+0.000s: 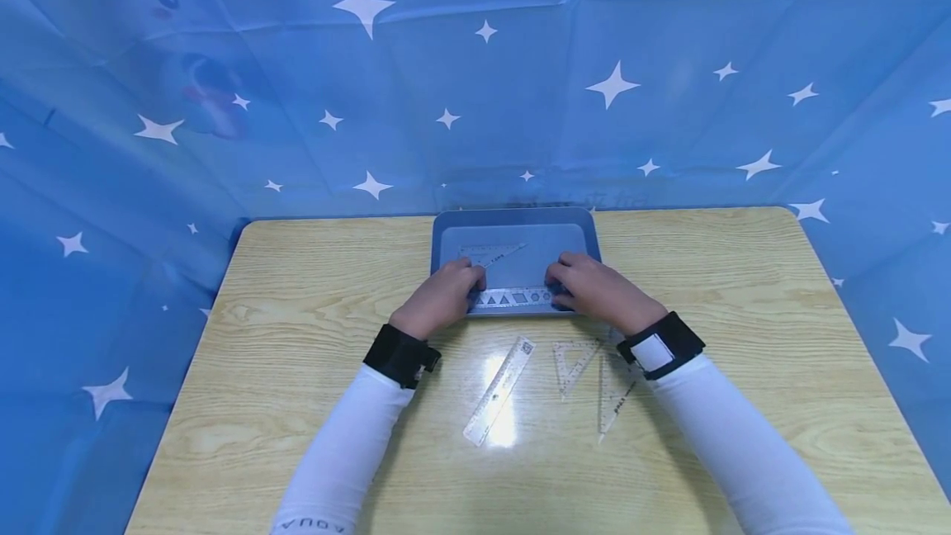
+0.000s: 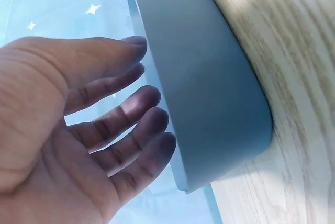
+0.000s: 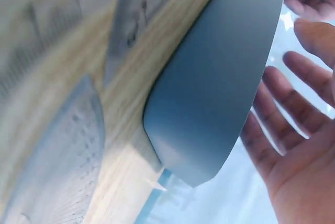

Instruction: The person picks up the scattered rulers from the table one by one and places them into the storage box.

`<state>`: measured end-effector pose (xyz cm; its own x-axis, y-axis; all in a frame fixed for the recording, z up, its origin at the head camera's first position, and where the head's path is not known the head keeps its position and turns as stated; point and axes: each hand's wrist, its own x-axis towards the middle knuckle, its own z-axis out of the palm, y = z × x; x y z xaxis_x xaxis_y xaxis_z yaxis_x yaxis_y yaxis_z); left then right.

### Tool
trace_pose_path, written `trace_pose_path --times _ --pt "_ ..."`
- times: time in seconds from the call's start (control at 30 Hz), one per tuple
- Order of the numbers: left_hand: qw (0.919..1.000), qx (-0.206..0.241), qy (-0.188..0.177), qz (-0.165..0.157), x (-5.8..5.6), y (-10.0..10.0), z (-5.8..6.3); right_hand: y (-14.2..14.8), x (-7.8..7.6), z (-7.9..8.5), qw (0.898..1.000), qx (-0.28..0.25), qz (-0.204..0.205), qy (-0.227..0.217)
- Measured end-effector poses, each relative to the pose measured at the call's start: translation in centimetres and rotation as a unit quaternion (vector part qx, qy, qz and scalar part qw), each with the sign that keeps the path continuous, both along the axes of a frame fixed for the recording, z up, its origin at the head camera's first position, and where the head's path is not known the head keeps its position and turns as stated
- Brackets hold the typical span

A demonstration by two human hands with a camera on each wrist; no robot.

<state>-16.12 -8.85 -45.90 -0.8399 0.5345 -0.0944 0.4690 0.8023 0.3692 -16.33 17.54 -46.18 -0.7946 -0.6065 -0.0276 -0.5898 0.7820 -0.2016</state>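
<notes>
My left hand (image 1: 444,295) is over the front left of a blue-grey tray (image 1: 513,217), at the left end of a clear stencil ruler (image 1: 513,298) with cut-out shapes. At the ruler's other end is my right hand (image 1: 600,291). The ruler lies along the tray's front side, its ends hidden by the fingers. In the left wrist view the left fingers (image 2: 137,148) are loosely bent at the tray's rim, with nothing between them and the thumb. Spread, relaxed right fingers (image 3: 288,96) show in the right wrist view. Behind the ruler, a clear set square (image 1: 486,252) lies in the tray.
In front of the tray, a clear straight ruler (image 1: 498,393) lies slanted on the wood-grain table (image 1: 312,337). To its right are a small set square (image 1: 560,366) and a longer one (image 1: 611,403), partly under the right wrist. A blue star-patterned cloth (image 1: 520,106) hangs behind.
</notes>
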Motion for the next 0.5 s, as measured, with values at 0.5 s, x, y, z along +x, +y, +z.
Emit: trace_pose_path --times 0.5 --pt "0.9968 0.035 0.072 -0.001 1.7 -0.6 1.3 0.5 2.8 0.6 0.991 -0.113 0.044 0.057"
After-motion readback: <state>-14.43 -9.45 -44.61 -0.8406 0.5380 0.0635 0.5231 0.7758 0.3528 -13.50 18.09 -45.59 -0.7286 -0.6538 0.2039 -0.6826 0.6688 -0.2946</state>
